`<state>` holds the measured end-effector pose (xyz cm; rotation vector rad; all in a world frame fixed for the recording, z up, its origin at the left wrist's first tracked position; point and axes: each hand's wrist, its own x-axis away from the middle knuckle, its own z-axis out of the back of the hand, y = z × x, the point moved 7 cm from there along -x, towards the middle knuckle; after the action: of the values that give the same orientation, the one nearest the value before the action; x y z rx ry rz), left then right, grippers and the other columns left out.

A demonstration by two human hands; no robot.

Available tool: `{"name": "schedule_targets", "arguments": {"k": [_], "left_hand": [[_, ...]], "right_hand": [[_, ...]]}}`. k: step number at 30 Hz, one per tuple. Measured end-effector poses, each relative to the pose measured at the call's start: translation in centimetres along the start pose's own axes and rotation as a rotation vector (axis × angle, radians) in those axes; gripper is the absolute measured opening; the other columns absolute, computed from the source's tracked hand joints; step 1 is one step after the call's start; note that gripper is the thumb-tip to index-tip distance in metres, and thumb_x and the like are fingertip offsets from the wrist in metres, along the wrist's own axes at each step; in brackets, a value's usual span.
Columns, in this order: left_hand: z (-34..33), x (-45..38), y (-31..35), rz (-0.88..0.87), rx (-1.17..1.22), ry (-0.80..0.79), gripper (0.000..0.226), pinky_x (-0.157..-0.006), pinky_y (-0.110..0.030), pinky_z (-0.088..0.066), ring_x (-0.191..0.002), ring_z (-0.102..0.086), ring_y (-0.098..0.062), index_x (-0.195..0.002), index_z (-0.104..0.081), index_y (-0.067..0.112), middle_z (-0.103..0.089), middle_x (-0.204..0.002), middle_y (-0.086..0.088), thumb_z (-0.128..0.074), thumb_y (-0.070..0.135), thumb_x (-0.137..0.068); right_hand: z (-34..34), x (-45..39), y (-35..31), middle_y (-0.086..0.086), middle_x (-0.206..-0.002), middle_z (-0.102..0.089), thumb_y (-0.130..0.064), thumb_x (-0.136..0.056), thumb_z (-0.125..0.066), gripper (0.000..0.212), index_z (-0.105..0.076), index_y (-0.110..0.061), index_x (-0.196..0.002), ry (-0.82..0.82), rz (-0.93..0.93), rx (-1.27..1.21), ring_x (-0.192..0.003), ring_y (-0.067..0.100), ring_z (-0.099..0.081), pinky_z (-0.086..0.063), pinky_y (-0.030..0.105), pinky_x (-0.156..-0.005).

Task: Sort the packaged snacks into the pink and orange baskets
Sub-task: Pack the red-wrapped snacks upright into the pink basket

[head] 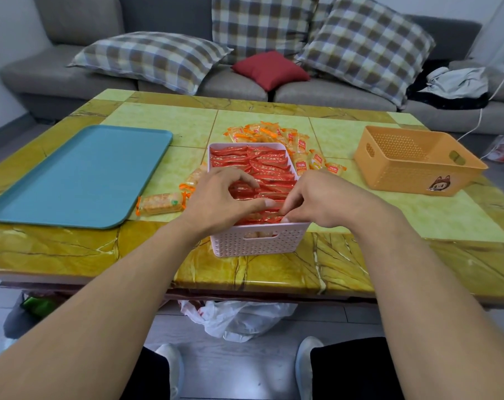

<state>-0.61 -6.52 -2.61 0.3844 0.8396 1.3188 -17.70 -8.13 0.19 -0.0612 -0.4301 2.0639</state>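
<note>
The pink basket (259, 241) stands at the near middle of the surface (273, 272), its long axis running away from the person. It is filled with red packets (262, 166) packed in rows, each packet's long axis lying across the basket, left to right, most a little tilted.

Both hands work over the near end of the basket. The left hand (219, 200) reaches in from the left rim, fingers curled down onto the red packets and thumb stretched toward the right; its grip is narrow, pinching at the packets beneath it. The right hand (323, 200) comes in over the right rim, fingers bent, tips pinching the edge of a red packet near the left thumb. The packets held lie directly under and between the two grips.

Orange packets (273, 134) lie in a loose heap on the surface just behind and to the right of the pink basket, pointing many ways. One more orange packet (161, 203) lies left of the basket, long axis left to right, touching the near right edge of a blue tray (80, 177).

The orange basket (418, 160) sits well apart at the right, turned at an angle.
</note>
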Motion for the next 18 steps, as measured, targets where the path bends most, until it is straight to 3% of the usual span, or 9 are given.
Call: {"name": "schedule_targets", "arguments": {"k": [2, 6, 9, 12, 16, 18], "left_hand": [[-0.1, 0.0, 0.0, -0.008, -0.019, -0.018, 0.062, -0.100, -0.044, -0.047, -0.116, -0.055, -0.012, -0.098, -0.071, 0.037, -0.067, -0.114, 0.015, -0.068, 0.082, -0.056], [-0.4, 0.0, 0.2, -0.029, -0.121, -0.073, 0.071, -0.106, -0.047, -0.042, -0.123, -0.050, -0.014, -0.103, -0.068, 0.042, -0.065, -0.121, 0.014, -0.066, 0.085, -0.046], [-0.5, -0.1, 0.4, -0.030, -0.190, -0.122, 0.079, -0.110, -0.048, -0.038, -0.128, -0.047, -0.016, -0.111, -0.067, 0.040, -0.063, -0.126, 0.011, -0.063, 0.084, -0.046], [-0.6, -0.2, 0.8, -0.031, -0.299, -0.146, 0.076, -0.117, -0.046, -0.028, -0.136, -0.040, -0.017, -0.122, -0.063, 0.038, -0.058, -0.136, 0.010, -0.073, 0.077, -0.058], [-0.7, 0.2, 1.0, -0.024, -0.299, -0.124, 0.079, -0.116, -0.044, -0.030, -0.135, -0.042, -0.016, -0.126, -0.061, 0.034, -0.057, -0.136, 0.009, -0.061, 0.083, -0.065], [-0.1, 0.2, 0.7, 0.016, -0.161, -0.022, 0.064, -0.116, -0.043, -0.032, -0.136, -0.040, -0.017, -0.134, -0.056, 0.027, -0.053, -0.141, 0.004, -0.067, 0.063, -0.082]], "right_hand": [[0.0, 0.3, -0.3, -0.016, -0.071, -0.072, -0.031, -0.089, -0.075, 0.008, -0.083, -0.028, -0.091, -0.047, 0.020, 0.027, -0.063, 0.002, -0.058, -0.042, 0.021, -0.056], [0.0, 0.6, -0.3, -0.001, -0.059, -0.057, -0.048, -0.097, -0.062, 0.043, -0.075, -0.014, -0.073, -0.073, -0.012, -0.020, -0.058, 0.023, -0.046, -0.038, 0.037, -0.056], [1.7, 0.4, 0.7, -0.007, -0.076, -0.069, -0.049, -0.098, -0.059, 0.033, -0.076, -0.026, -0.082, 0.195, -0.062, -0.083, -0.071, 0.016, -0.061, -0.046, 0.033, -0.061], [3.0, 0.5, 2.8, -0.010, -0.092, -0.067, -0.046, -0.092, -0.068, 0.021, -0.067, -0.026, -0.096, 0.461, -0.172, -0.122, -0.087, 0.016, -0.063, -0.051, 0.036, -0.072], [-0.4, -0.3, 3.8, -0.012, -0.120, -0.054, -0.054, -0.093, -0.063, 0.057, -0.047, -0.028, -0.141, 0.207, -0.258, -0.317, -0.106, 0.014, -0.056, -0.045, 0.034, -0.086], [-1.7, -0.5, 3.3, -0.010, -0.131, -0.058, -0.052, -0.099, -0.055, 0.052, -0.045, -0.031, -0.145, 0.098, -0.199, -0.322, -0.117, 0.016, -0.058, -0.045, 0.034, -0.093]]}}
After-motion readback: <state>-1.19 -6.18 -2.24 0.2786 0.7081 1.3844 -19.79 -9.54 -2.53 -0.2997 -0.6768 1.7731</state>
